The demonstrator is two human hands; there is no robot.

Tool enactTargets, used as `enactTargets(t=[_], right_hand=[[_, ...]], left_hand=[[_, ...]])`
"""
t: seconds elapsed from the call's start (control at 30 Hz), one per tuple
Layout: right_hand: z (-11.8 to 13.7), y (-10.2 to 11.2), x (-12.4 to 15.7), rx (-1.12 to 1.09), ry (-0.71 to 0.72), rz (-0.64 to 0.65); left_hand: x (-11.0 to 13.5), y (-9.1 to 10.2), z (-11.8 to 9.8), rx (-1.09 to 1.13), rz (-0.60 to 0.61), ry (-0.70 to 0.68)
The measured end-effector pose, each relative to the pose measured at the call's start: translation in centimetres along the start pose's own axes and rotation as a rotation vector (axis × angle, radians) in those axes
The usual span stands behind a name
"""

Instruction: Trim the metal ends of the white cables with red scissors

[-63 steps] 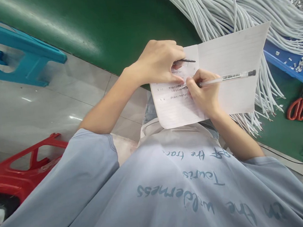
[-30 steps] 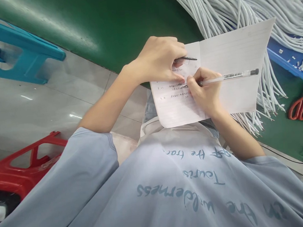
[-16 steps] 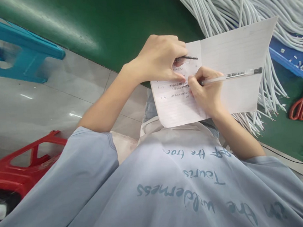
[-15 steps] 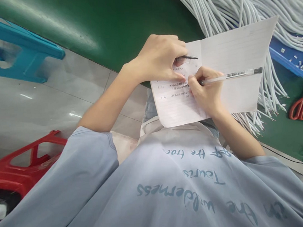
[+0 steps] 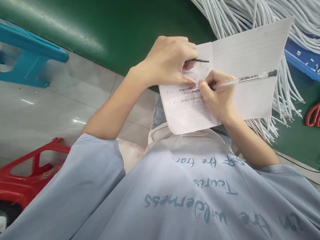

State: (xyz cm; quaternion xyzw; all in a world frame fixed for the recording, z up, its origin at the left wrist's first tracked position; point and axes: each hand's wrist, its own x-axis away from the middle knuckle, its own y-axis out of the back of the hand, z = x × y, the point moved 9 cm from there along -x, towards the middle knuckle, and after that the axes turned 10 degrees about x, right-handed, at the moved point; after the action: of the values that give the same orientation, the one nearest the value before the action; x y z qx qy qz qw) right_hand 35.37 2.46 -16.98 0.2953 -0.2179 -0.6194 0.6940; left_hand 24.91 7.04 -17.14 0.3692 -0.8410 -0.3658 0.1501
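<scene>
An open lined notebook (image 5: 244, 57) lies at the table edge in front of me, with handwriting on its left page. My right hand (image 5: 218, 95) grips a clear-barrelled pen (image 5: 253, 77); the pen's tip meets the written lines on that page. My left hand (image 5: 172, 60) rests over the upper left of the same page, its fingers curled around a pen cap (image 5: 201, 60) with a dark clip. Much of the cap is hidden by the fingers. The left thumb lies on the paper close to the pen tip.
A thick bundle of white cables (image 5: 231, 7) spreads over the green table (image 5: 105, 23), partly behind the notebook. Right of it are a blue tray (image 5: 307, 62) with small metal parts and red-handled scissors (image 5: 317, 115). Blue (image 5: 37, 52) and red (image 5: 25, 163) plastic stools stand at left.
Almost nothing differs. The pen in my right hand has tilted very slightly, while the left hand and the notebook stay in place.
</scene>
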Motion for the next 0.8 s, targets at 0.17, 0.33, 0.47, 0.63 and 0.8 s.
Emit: enactTargets(t=[0.17,0.33,0.47,0.63,0.8], right_hand=[[-0.08,-0.06,0.01,-0.018,0.003,0.007],[-0.07,0.30,0.04,-0.020,-0.011,-0.031],[-0.11,0.46,0.04,-0.007,-0.019,-0.048],[0.08,0.02,-0.10,-0.006,-0.004,-0.004],[0.24,0.75,0.06,-0.024,0.004,-0.077]], left_hand=[[-0.01,-0.16,0.27,0.051,0.019,0.030],[0.03,-0.19,0.45,0.043,0.023,0.051],[0.06,0.11,-0.04,0.016,-0.001,0.011],[0.01,-0.13,0.41,0.048,0.001,0.042],[-0.08,-0.16,0.70,0.047,-0.026,0.038]])
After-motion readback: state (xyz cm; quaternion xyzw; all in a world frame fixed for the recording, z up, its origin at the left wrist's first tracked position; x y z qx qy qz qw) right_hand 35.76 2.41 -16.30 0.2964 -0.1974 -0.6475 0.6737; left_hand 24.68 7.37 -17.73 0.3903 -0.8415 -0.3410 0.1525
